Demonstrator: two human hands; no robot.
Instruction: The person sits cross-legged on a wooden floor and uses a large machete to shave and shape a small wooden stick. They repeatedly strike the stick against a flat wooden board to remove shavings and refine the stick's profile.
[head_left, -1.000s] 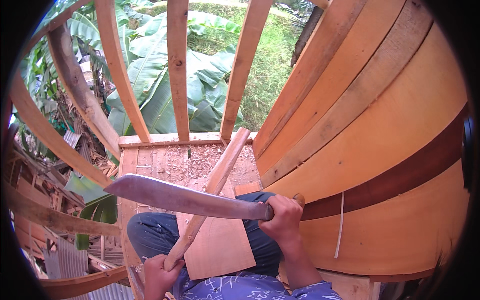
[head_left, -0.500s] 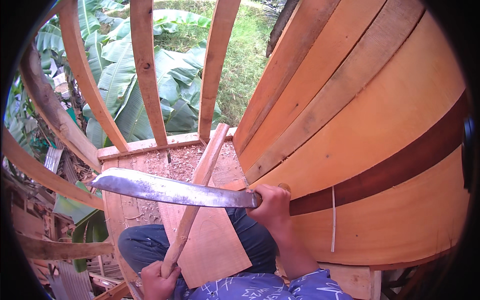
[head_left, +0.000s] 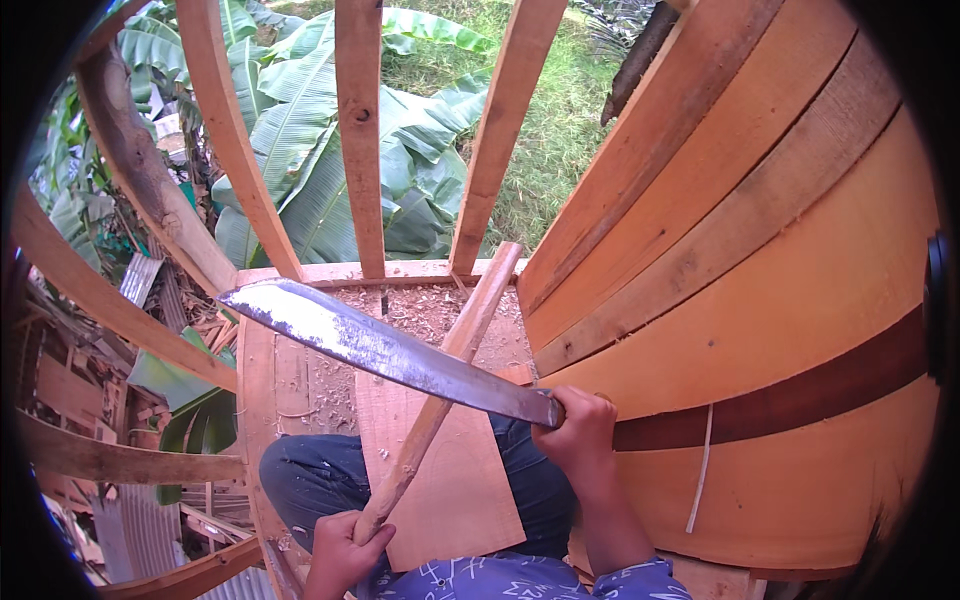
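My left hand (head_left: 350,550) is closed around the near end of a long, slim wooden stick (head_left: 418,440), which slants up and away to the right. The wooden handle of a machete is in the closed grip of my right hand (head_left: 580,430). Its broad, worn steel blade (head_left: 370,345) crosses over the stick, tip toward the far left; whether the edge touches the wood I cannot tell. Beneath the stick a flat, pale board (head_left: 455,495) lies across my lap, between my bent legs in dark trousers (head_left: 315,480).
Wood shavings (head_left: 410,305) litter the planked floor ahead. Curved wooden ribs (head_left: 360,150) rise at the front and left, with banana leaves (head_left: 300,150) and grass beyond. A curving wall of fitted planks (head_left: 740,330) stands close on my right, a thin pale strip (head_left: 700,470) hanging against it.
The view has shifted, so the scene sits farther right. The machete is tilted more steeply now, its tip raised relative to the handle. Both hands keep their grips.
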